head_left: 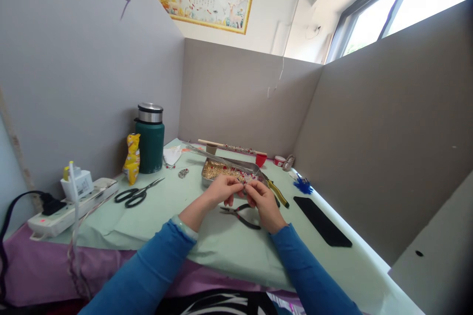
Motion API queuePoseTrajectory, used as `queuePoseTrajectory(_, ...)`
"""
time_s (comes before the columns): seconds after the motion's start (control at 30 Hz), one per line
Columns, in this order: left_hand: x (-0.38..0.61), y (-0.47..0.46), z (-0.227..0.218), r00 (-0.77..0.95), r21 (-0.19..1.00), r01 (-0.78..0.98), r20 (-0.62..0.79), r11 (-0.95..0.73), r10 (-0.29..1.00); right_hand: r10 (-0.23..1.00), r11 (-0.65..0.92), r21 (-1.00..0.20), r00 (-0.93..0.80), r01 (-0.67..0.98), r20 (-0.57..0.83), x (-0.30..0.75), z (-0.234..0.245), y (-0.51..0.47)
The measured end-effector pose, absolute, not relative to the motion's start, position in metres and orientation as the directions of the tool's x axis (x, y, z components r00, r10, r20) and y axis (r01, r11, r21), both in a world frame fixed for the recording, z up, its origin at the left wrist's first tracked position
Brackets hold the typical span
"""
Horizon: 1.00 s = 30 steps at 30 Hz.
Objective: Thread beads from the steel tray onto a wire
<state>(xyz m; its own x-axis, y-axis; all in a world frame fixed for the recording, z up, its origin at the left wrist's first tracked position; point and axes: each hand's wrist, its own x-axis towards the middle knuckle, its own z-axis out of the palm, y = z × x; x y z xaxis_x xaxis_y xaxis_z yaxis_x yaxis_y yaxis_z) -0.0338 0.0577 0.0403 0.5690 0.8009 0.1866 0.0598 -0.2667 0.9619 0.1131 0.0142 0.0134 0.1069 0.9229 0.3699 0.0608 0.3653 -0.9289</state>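
Note:
My left hand (224, 188) and my right hand (260, 197) meet fingertip to fingertip over the near edge of a metal tray (204, 181). Both are closed in a pinch on something tiny, with a hint of red between them, too small to name. Gold, red and clear beads (219, 169) fill the tray, and thin metal wires (221, 159) lie across it. Below my hands, black-handled pliers (236, 212) rest on the cloth, partly hidden by my right hand. Yellow-handled pliers (278, 193) lean at the tray's right side.
Black scissors (136, 196), a green flask (150, 145), a yellow packet (132, 159) and a power strip (70, 210) stand left. At the back are a beaded stick (236, 148) and a red cup (260, 159). A black strip (321, 221) and blue tassel (303, 185) lie right. Grey partitions (247, 93) enclose the table.

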Motion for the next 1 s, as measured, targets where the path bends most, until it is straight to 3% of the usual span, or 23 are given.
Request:
queuePoseTrajectory(0.17, -0.0348, 0.0598, 0.0382, 0.567, 0.986, -0.001, 0.14, -0.169, 0.812, 0.923, 0.366, -0.929, 0.106, 0.055, 0.37, 0.1129, 0.013, 0.0136)
queuePoseTrajectory(0.5, -0.0366, 0.0613, 0.0378, 0.606, 0.991, -0.027, 0.122, -0.133, 0.786, 0.932, 0.349, -0.936, 0.084, 0.049, 0.352, 0.113, 0.0127, 0.014)
queuePoseTrajectory(0.8, -0.0342, 0.0573, 0.0411, 0.544, 0.966, 0.105, 0.141, -0.234, 0.827, 0.932, 0.345, -0.937, 0.094, 0.055, 0.349, 0.1155, 0.0082, 0.0158)
queuePoseTrajectory(1.0, -0.0356, 0.0528, 0.0454, 0.59, 0.95, 0.12, 0.164, -0.287, 0.79, 0.929, 0.355, -0.934, 0.092, 0.049, 0.358, 0.1139, 0.0109, 0.0151)
